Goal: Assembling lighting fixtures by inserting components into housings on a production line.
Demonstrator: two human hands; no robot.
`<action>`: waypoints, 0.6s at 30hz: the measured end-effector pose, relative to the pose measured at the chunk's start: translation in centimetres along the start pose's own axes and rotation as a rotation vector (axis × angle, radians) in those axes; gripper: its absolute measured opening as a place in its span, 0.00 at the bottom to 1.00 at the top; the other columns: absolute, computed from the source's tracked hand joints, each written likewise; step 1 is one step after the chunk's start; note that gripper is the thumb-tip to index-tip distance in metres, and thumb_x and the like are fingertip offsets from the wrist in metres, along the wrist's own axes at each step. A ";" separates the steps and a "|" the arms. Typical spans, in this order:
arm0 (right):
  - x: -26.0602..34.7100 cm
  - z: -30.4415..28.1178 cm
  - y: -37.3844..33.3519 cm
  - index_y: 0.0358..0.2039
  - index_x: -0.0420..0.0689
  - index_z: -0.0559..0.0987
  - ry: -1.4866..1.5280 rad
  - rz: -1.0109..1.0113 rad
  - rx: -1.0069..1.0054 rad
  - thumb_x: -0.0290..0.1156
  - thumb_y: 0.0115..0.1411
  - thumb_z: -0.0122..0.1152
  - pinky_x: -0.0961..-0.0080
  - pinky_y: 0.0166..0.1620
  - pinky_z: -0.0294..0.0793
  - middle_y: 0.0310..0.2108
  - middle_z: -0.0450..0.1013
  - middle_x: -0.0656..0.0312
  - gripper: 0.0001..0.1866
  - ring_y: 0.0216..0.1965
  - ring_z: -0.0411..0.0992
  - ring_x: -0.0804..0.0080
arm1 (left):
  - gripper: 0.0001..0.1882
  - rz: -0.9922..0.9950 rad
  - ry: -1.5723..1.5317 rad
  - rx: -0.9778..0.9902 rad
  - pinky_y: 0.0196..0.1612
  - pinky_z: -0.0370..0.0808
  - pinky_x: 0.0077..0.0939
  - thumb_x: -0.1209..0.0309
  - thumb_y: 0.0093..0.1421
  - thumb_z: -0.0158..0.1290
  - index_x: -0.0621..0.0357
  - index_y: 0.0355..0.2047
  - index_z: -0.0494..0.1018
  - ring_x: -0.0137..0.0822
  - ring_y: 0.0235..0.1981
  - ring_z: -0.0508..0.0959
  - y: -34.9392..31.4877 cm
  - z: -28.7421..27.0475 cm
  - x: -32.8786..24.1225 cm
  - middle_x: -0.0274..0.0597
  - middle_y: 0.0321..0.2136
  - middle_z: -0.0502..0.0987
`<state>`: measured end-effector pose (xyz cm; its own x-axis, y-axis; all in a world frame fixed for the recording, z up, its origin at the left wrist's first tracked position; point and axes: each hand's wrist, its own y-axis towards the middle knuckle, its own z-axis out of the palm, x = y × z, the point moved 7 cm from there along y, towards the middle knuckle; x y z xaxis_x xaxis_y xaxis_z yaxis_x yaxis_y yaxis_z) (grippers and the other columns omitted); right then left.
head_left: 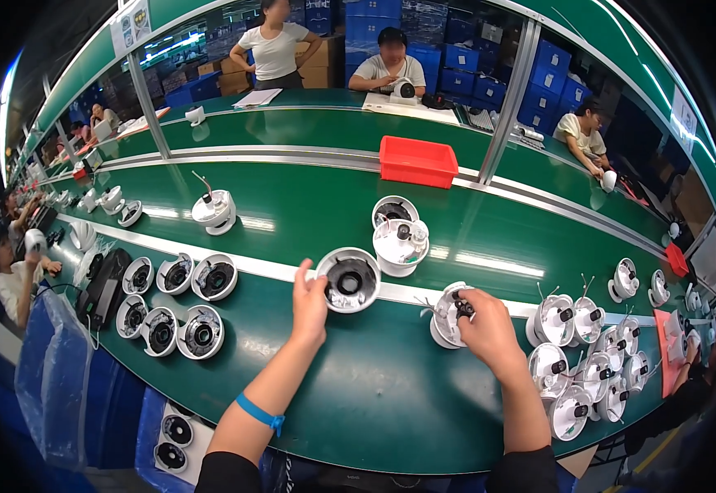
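Note:
My left hand [309, 308] grips the left rim of a white round camera housing [369, 297] with a black ring inside, tilted toward me over the table's near edge strip. To its right, my right hand [491, 329] has its fingers closed round a small black lens module [462, 308] set in a white camera base [443, 327]. Thin wires stick out from that base on its left side. A blue band [259, 413] circles my left wrist. Just beyond the housing stands another white camera base [400, 253], with a black-lined housing [393, 209] behind it.
Several black-lined housings [161, 330] stand in rows at left. Many wired camera bases [570, 411] crowd the right. A red bin [418, 162] sits across the green belt [309, 193], with one base [213, 212] on it. Co-workers [391, 70] sit along the line.

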<state>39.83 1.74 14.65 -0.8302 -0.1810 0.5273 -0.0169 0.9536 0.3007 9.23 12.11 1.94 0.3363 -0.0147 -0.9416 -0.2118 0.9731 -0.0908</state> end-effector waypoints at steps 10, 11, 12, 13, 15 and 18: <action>0.4 5.7 0.5 0.48 0.31 0.80 0.427 0.035 0.144 0.20 0.57 0.59 0.73 0.30 0.79 0.30 0.81 0.50 0.17 0.25 0.82 0.67 | 0.21 -0.411 -0.556 0.353 0.62 0.75 0.41 0.58 0.75 0.47 0.55 0.61 0.69 0.39 0.58 0.77 -6.1 5.2 2.4 0.42 0.56 0.77; 0.4 5.8 0.4 0.45 0.31 0.81 0.423 0.022 0.138 0.21 0.57 0.60 0.70 0.34 0.80 0.31 0.81 0.48 0.15 0.27 0.82 0.64 | 0.22 -0.443 -0.590 0.406 0.62 0.74 0.45 0.59 0.75 0.46 0.55 0.63 0.67 0.40 0.60 0.76 -6.4 5.0 2.4 0.43 0.58 0.75; 0.4 6.0 0.4 0.45 0.31 0.81 0.421 0.021 0.149 0.21 0.57 0.60 0.70 0.34 0.80 0.31 0.81 0.48 0.15 0.27 0.82 0.64 | 0.22 -0.475 -0.624 0.460 0.63 0.73 0.48 0.59 0.76 0.45 0.54 0.65 0.64 0.41 0.61 0.74 -6.8 5.0 2.4 0.44 0.60 0.74; 0.8 5.8 0.3 0.45 0.32 0.81 0.378 -0.059 0.141 0.21 0.57 0.60 0.69 0.34 0.80 0.32 0.81 0.49 0.14 0.29 0.82 0.62 | 0.24 -0.453 -0.629 0.516 0.64 0.71 0.52 0.60 0.76 0.45 0.54 0.67 0.61 0.44 0.64 0.72 -7.1 5.1 2.0 0.44 0.62 0.71; 1.3 5.9 0.4 0.44 0.32 0.81 0.336 -0.142 0.143 0.20 0.57 0.59 0.68 0.35 0.79 0.34 0.80 0.49 0.13 0.30 0.81 0.61 | 0.26 -0.435 -0.551 0.501 0.65 0.71 0.51 0.56 0.76 0.45 0.54 0.68 0.59 0.44 0.64 0.71 -7.4 5.0 1.6 0.44 0.63 0.70; 2.5 5.8 -0.1 0.40 0.34 0.81 0.231 -0.278 0.126 0.19 0.55 0.60 0.65 0.35 0.77 0.33 0.77 0.50 0.11 0.31 0.78 0.53 | 0.28 -0.436 -0.591 0.517 0.62 0.74 0.51 0.51 0.75 0.45 0.54 0.67 0.62 0.41 0.62 0.73 -7.8 5.0 2.5 0.44 0.61 0.72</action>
<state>34.51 2.62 11.37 -0.6367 -0.4727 0.6092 -0.3037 0.8799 0.3654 16.28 5.67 1.95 0.7379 -0.4256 -0.5237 0.4370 0.8927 -0.1098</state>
